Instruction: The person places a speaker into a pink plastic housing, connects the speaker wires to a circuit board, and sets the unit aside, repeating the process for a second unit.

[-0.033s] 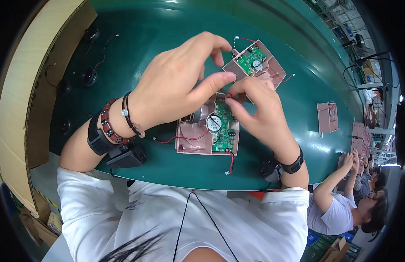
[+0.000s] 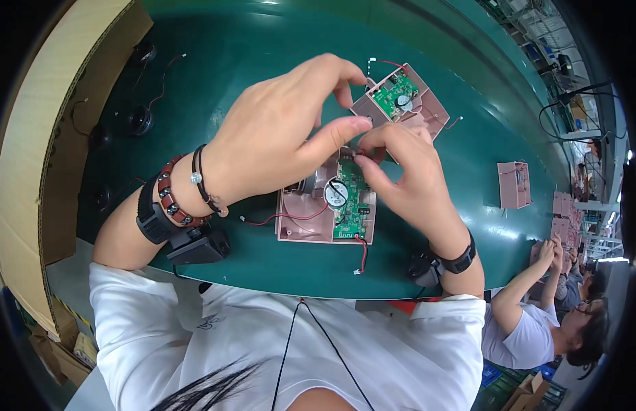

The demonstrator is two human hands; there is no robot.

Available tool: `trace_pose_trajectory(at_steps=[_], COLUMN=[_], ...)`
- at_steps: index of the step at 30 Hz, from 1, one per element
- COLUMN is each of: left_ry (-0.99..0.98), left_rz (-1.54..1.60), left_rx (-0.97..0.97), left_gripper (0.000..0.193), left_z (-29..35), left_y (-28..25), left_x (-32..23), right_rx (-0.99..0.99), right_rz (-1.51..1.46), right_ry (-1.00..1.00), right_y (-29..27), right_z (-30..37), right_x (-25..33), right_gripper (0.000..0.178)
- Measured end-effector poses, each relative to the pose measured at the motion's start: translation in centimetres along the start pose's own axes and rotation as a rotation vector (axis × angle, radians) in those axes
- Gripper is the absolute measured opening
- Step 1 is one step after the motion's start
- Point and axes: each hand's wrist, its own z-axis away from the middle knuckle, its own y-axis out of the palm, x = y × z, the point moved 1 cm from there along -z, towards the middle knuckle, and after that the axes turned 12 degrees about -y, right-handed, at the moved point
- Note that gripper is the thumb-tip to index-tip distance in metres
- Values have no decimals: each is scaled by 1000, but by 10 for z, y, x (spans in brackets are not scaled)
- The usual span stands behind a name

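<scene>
A pink box-shaped housing [image 2: 306, 231] lies open before me. Inside it are a green circuit board [image 2: 360, 198], a round white disc with a black wire [image 2: 336, 194] and a dark round speaker [image 2: 306, 183], partly under my left hand. My left hand [image 2: 280, 113] hovers over the far left corner, thumb stretched out and fingers bent apart. At the housing's far edge, my right hand [image 2: 407, 161] pinches a thin reddish wire between thumb and forefinger; its end is hidden. Two loose leads end in white plugs, a red one [image 2: 290, 217] and a red-black one [image 2: 364, 257].
A second pink housing [image 2: 434, 113] with a board sits just beyond my hands. Another pink housing [image 2: 515, 185] stands at right. Loose black speakers [image 2: 140, 120] with wires lie left, beside a cardboard box [image 2: 92, 130]. A co-worker [image 2: 537, 322] is at far right.
My right fingertips have shifted slightly at the housing's far edge, and less of the red wire shows. My left forefinger has dropped a little.
</scene>
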Motion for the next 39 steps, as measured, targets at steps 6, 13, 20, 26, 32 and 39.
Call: trace_pose_trajectory(at_steps=[6,13,20,26,32,39], left_ry=[131,163,166,176,176,237], left_rz=[-79,-135,-143,-129,-142,-131], left_rx=[53,37,24,30,37,-3], left_gripper=[31,31,29,29,29,34], left_z=[1,0,-1,0,2,4], left_y=[2,-1,-2,-2,-5,-16], left_x=[1,1,-1,-2,-8,-22], right_rx=[-21,62,43,47,-18,85], right_rz=[35,-70,-141,-49,166,73], right_ry=[-107,-67,-27,-84,-185,-100], right_y=[4,8,13,12,13,9], right_z=[5,6,6,1,-4,-12], right_x=[-4,-10,-15,-11,3,3], right_gripper=[16,20,20,20,18,14])
